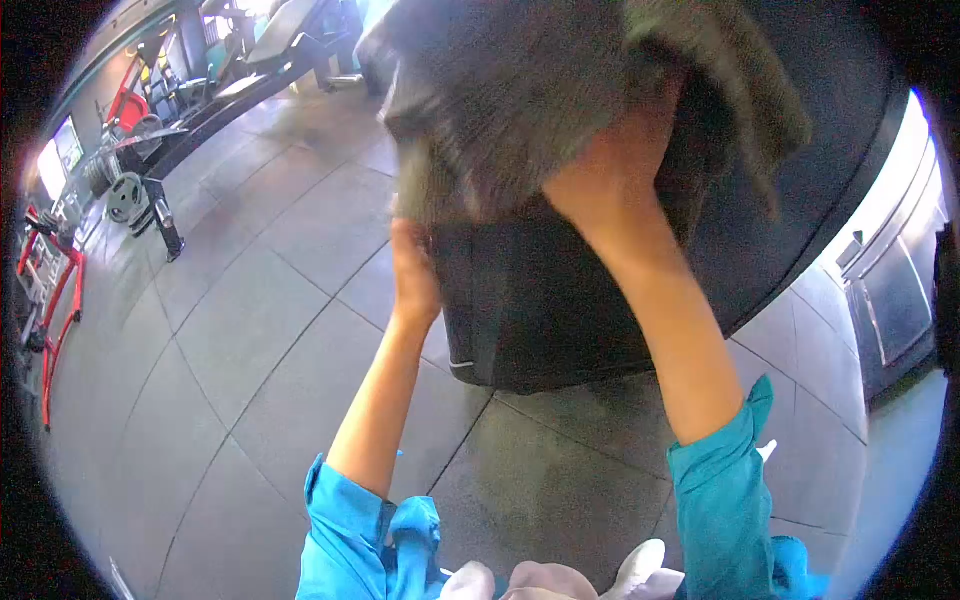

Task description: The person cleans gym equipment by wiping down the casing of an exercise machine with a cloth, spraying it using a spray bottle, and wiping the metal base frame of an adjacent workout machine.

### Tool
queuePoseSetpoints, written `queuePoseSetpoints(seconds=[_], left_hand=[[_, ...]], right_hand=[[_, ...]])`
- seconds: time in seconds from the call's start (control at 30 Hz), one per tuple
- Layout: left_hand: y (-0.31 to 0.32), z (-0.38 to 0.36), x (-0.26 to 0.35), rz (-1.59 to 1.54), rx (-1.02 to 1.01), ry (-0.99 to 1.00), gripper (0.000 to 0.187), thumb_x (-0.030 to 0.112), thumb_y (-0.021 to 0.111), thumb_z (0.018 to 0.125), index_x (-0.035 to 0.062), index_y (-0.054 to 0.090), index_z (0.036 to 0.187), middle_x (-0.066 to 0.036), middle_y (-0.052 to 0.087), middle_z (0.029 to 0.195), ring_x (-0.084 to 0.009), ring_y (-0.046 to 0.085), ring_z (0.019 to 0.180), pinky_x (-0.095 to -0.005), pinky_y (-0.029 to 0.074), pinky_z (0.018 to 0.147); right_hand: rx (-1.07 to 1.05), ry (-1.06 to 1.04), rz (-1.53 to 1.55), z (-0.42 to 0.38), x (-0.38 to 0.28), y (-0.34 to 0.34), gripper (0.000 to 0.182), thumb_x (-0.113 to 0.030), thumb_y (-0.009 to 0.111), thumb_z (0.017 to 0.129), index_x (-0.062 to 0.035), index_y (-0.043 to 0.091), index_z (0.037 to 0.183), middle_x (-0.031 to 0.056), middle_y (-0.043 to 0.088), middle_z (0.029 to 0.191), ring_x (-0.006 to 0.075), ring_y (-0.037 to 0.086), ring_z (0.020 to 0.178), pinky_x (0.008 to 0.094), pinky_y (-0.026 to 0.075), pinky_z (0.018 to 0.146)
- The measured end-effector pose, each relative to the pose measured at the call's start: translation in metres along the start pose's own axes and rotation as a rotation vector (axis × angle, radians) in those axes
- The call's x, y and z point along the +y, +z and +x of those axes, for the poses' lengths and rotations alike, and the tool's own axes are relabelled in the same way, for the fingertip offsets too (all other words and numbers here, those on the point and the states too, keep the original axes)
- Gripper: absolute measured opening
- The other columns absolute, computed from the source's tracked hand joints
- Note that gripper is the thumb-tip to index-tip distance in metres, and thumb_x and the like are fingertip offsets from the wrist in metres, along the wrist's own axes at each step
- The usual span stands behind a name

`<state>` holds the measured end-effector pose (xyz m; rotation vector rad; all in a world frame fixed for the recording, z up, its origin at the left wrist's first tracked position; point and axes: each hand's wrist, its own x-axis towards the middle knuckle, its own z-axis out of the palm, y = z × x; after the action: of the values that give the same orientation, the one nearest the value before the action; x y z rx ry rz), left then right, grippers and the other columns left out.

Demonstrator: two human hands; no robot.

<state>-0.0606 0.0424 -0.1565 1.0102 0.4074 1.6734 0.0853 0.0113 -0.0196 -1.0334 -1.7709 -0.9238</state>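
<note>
Grey, fuzzy cloth (520, 100), one piece, lies draped over one black padded bench (560, 310). Right hand (610, 190) grips its fabric, fingers closed. Left hand (412, 270) touches the pad's edge; finger state cannot be told.

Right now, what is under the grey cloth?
Under the grey cloth lies a black padded surface; the right hand presses the cloth on it. The left hand touches the pad's edge. The padding beneath the cloth is covered.
</note>
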Motion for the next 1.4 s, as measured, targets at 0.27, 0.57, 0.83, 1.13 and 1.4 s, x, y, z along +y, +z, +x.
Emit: queuePoseSetpoints(seconds=[0.27, 0.57, 0.83, 1.13, 1.4], left_hand=[[-0.011, 0.017, 0.021, -0.112, -0.241, -0.058, 0.069, 0.055, 0.022, 0.096, 0.007, 0.024, 0.145, -0.011, 0.026, 0.149, -0.0237, 0.025, 0.137, -0.0374, 0.017, 0.113], [0.02, -0.001, 0.014, 0.525, -0.143, 0.246, 0.088, 0.04, 0.065, 0.084, 0.0032, 0.016, 0.146, -0.02, 0.032, 0.144, -0.0247, 0.038, 0.128, -0.0351, 0.03, 0.105], [0.013, 0.004, 0.0, 0.614, -0.074, 0.475, 0.079, 0.043, 0.059, 0.088, 0.0026, 0.022, 0.145, -0.021, 0.043, 0.137, -0.027, 0.044, 0.124, -0.0351, 0.032, 0.103], [0.008, 0.004, -0.007, 0.793, 0.026, 0.53, 0.065, 0.043, 0.047, 0.094, -0.0072, 0.036, 0.134, -0.022, 0.057, 0.118, -0.0265, 0.053, 0.109, -0.0339, 0.038, 0.094], [-0.035, 0.016, -0.024, 0.756, 0.161, 0.556, 0.038, 0.032, 0.039, 0.098, -0.0031, 0.054, 0.103, -0.013, 0.057, 0.099, -0.0204, 0.052, 0.094, -0.0304, 0.038, 0.088]], right_hand=[[-0.671, 0.136, 0.079, -0.156, -0.021, 0.036, 0.047, -0.042, 0.06, 0.076, -0.0091, 0.062, 0.109, 0.0156, 0.06, 0.111, 0.0366, 0.057, 0.1, 0.0452, 0.045, 0.086], [-1.179, 0.599, 0.255, -0.202, -0.074, 0.038, 0.033, -0.042, 0.062, 0.072, -0.0113, 0.072, 0.08, 0.0166, 0.068, 0.091, 0.0328, 0.066, 0.086, 0.0419, 0.051, 0.072], [-1.078, 0.885, 1.348, -0.328, -0.087, 0.094, 0.04, -0.039, 0.048, 0.087, -0.0056, 0.059, 0.107, 0.0104, 0.064, 0.102, 0.0198, 0.061, 0.093, 0.0343, 0.049, 0.078], [-0.283, 2.072, 1.873, -0.452, -0.058, 0.098, 0.036, -0.025, 0.043, 0.095, -0.0084, 0.047, 0.127, 0.0083, 0.055, 0.122, 0.0224, 0.053, 0.11, 0.0388, 0.044, 0.095], [0.136, 1.642, 2.215, -0.549, 0.074, 0.037, 0.042, -0.023, 0.046, 0.094, -0.009, 0.041, 0.134, 0.0115, 0.044, 0.136, 0.0305, 0.039, 0.126, 0.0447, 0.03, 0.108]])
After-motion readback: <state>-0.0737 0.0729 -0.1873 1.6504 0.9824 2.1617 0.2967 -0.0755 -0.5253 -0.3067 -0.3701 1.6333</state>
